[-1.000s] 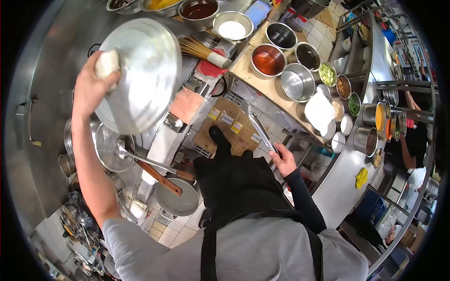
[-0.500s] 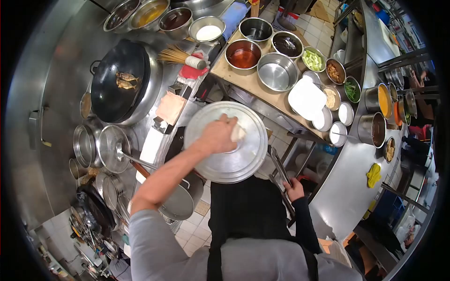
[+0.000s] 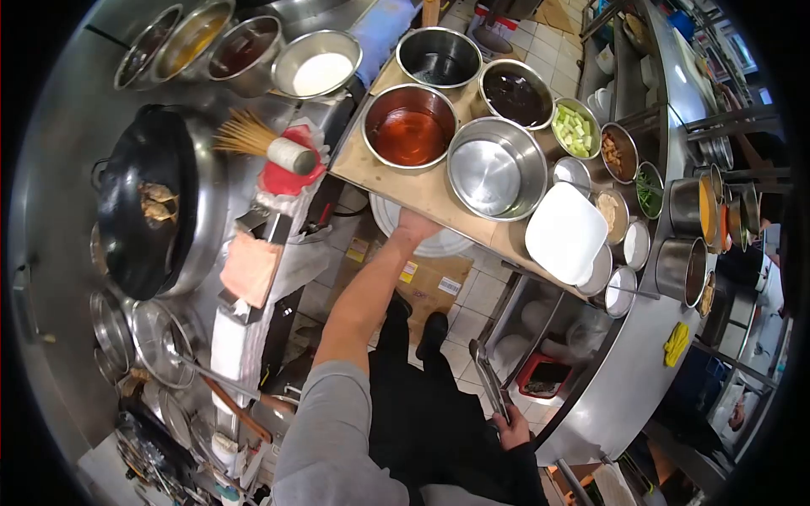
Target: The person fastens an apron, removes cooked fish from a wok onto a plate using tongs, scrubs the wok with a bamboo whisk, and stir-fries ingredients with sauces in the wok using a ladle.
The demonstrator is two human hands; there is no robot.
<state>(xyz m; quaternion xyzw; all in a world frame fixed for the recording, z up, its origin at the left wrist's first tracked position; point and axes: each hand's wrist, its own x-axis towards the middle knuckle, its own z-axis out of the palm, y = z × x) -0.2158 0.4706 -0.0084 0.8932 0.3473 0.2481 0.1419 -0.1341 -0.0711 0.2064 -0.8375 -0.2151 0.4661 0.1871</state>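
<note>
My left hand reaches forward and low to a round metal pot lid. The lid lies partly beneath the front edge of the wooden board. The fingers are mostly hidden, but the hand is closed at the middle of the lid, where its handle was gripped. Near my right hip, my right hand is closed round a pair of metal tongs pointing forward. Left of me, a black wok contains browned fried pieces that look like fish.
The wooden board carries a steel bowl of red liquid, other bowls and a white tub. Cut green vegetables stand farther right. A bundle of bamboo sticks lies by the wok. Flattened cardboard covers some floor tiles.
My left hand has carried the lid from in front of my chest forward and down, partly under the board. The tongs stay in my right hand, now lower. My view has shifted forward.
</note>
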